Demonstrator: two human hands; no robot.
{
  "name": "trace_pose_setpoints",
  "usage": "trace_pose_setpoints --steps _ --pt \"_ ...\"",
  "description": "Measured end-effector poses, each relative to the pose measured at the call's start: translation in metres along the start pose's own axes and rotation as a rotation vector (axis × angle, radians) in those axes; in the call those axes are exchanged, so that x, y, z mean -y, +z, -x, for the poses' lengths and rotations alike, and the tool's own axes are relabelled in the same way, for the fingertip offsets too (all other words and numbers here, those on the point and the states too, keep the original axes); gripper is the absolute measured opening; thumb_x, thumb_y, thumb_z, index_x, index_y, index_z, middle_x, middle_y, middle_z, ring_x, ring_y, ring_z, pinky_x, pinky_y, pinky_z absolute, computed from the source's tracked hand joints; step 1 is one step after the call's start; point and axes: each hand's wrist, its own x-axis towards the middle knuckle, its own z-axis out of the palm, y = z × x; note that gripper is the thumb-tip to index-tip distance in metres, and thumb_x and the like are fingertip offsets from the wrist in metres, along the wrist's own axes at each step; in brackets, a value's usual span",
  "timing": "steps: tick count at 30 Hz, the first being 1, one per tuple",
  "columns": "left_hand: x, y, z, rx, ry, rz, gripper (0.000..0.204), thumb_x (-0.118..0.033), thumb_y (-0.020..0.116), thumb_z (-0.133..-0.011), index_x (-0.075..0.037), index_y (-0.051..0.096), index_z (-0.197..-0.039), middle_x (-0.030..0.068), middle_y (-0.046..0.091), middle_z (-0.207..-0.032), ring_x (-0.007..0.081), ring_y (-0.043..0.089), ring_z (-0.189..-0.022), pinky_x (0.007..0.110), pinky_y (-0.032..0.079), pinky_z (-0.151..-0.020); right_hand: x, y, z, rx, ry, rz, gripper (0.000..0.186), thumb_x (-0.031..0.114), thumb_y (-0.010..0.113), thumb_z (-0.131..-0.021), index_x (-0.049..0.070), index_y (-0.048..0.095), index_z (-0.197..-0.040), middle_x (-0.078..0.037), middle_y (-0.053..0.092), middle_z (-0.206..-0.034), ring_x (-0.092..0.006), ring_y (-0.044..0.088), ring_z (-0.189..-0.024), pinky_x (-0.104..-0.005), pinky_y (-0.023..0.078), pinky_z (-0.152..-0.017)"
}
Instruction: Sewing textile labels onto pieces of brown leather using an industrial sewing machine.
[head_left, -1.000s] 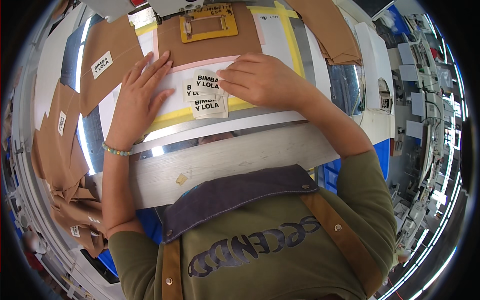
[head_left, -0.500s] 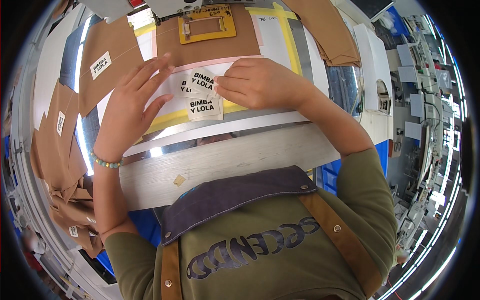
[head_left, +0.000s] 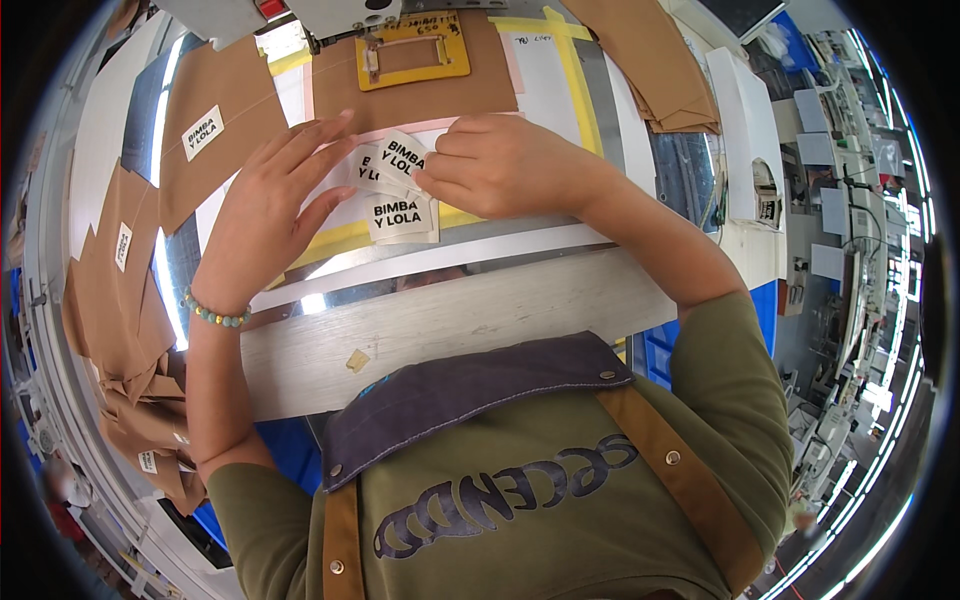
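Note:
Several small white labels with black lettering lie in a loose pile point(head_left: 399, 213) at the front of the white work plate. One white label point(head_left: 402, 155) on top is pinched at its right edge between the thumb and fingers of my right hand point(head_left: 495, 165). My left hand point(head_left: 265, 215), with a beaded bracelet at the wrist, hovers to the left of the labels, fingers stretched and apart, holding nothing. Just beyond both hands, a brown panel point(head_left: 480, 85) lies on the plate, with a yellow frame template point(head_left: 418, 80) on top of it.
A sewing machine head point(head_left: 340, 15) stands at the far edge. Brown panels bearing white labels point(head_left: 215, 90) spread over the left side, more hanging off the edge point(head_left: 125, 270). Another brown stack point(head_left: 650, 65) lies far right, beside a white box point(head_left: 750, 140). A metal ledge point(head_left: 480, 320) runs in front of me.
My right hand has shifted slightly left with the pinched label. The loose labels and the template have slid slightly left too. My left hand has barely moved.

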Motion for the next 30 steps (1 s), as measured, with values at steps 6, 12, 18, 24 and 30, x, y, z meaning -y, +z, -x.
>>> trace_pose_setpoints --steps 6,12,18,24,30 --pt "0.000 -0.008 -0.001 -0.036 -0.021 0.030 0.048 -0.013 0.077 -0.096 -0.007 0.068 -0.143 0.0079 0.064 -0.157 0.0352 0.061 -0.139 0.047 0.052 -0.114 -0.019 -0.002 -0.003 -0.121 0.059 0.029 0.013 0.009 0.075 -0.084 0.009 0.073 -0.097 0.000 0.073 -0.094 -0.0164 0.072 -0.093 -0.0306 0.058 -0.079" --pt "0.001 -0.002 -0.021 -0.118 -0.013 0.067 0.052 -0.010 0.079 -0.094 -0.007 0.067 -0.145 0.0078 0.064 -0.156 0.0346 0.061 -0.140 0.046 0.051 -0.116 -0.084 0.031 0.007 -0.233 0.166 0.124 0.017 0.010 0.073 -0.086 0.008 0.073 -0.103 -0.003 0.074 -0.102 -0.0227 0.074 -0.092 -0.0351 0.062 -0.077" --pt "0.011 0.028 -0.046 -0.098 0.104 -0.068 0.059 -0.024 0.078 -0.098 -0.002 0.062 -0.150 0.0110 0.061 -0.157 0.0363 0.054 -0.147 0.047 0.048 -0.120 -0.105 0.047 0.014 -0.109 0.169 0.061 0.018 0.009 0.071 -0.088 0.006 0.075 -0.106 -0.004 0.075 -0.108 -0.0260 0.076 -0.097 -0.0364 0.064 -0.082" --pt "0.023 0.044 -0.064 -0.032 0.019 -0.114 0.067 -0.030 0.074 -0.101 -0.003 0.054 -0.158 0.0107 0.051 -0.168 0.0359 0.041 -0.158 0.047 0.040 -0.129 -0.108 0.046 0.014 -0.001 0.241 0.040 0.024 0.008 0.073 -0.090 0.003 0.080 -0.113 -0.004 0.078 -0.118 -0.0251 0.076 -0.108 -0.0351 0.064 -0.089" --pt "0.031 0.047 -0.067 -0.009 0.006 -0.054 0.067 -0.032 0.072 -0.103 -0.003 0.052 -0.161 0.0129 0.049 -0.170 0.0367 0.036 -0.162 0.048 0.033 -0.133 -0.101 0.036 0.017 0.019 0.242 0.111 0.029 0.008 0.071 -0.091 0.004 0.081 -0.117 -0.005 0.078 -0.128 -0.0258 0.070 -0.125 -0.0378 0.060 -0.103"
